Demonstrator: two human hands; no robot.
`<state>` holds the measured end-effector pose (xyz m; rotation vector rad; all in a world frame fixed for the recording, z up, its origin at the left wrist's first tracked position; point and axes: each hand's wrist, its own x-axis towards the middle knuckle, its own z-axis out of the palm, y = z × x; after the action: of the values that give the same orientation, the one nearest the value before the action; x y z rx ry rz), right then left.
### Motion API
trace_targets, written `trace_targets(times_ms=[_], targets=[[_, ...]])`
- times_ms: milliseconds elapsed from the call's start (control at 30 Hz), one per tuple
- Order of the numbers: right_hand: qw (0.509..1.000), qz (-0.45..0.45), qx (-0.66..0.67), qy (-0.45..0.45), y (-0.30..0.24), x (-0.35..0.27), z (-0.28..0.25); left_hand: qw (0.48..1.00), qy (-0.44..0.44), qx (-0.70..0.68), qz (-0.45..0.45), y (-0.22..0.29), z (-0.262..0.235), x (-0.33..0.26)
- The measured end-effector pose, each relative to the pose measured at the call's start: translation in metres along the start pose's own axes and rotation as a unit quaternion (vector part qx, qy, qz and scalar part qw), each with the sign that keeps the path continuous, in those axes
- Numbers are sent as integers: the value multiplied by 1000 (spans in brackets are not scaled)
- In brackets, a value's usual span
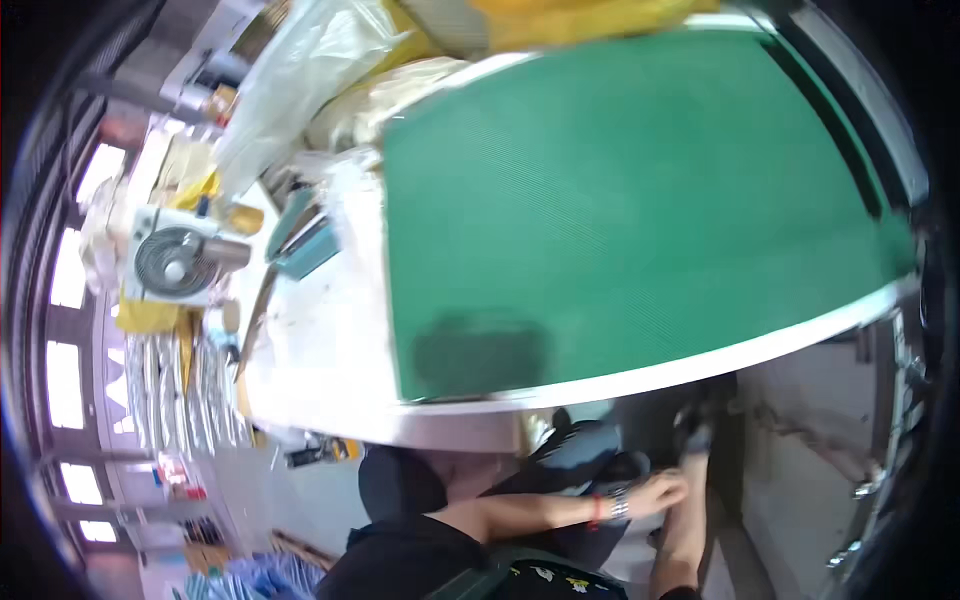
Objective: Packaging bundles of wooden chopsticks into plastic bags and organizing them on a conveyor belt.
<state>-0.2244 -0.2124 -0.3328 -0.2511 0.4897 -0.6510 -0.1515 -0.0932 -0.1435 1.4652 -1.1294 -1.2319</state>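
Note:
Both my arms are below the table's near edge, over my lap. My left hand [660, 492], with a red band and a metal-looking watch [619, 503] at its wrist, reaches across to the right. Its bent fingers lie against my right forearm [686, 530] and look closed on it. My right hand [693, 428] is stretched forward into the shade beneath the table edge. It is dark and smeared, so its fingers and anything in them cannot be made out. Neither hand is on the green mat [620, 220] above.
A white table rim [640, 384] curves between my arms and the mat. At the left stand a teal box [308, 250], clear plastic bags [300, 90] and a fan [178, 262]. A black rail [850, 120] borders the right side. Yellow material [590, 22] lies at the far edge.

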Motion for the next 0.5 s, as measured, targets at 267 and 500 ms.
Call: trace_targets(times_ms=[267, 500], targets=[[907, 113, -134, 382, -37, -221, 210, 919, 306, 51, -243, 170, -192, -182], [886, 159, -356, 252, -9, -190, 414, 757, 613, -2, -229, 12, -425, -176]])
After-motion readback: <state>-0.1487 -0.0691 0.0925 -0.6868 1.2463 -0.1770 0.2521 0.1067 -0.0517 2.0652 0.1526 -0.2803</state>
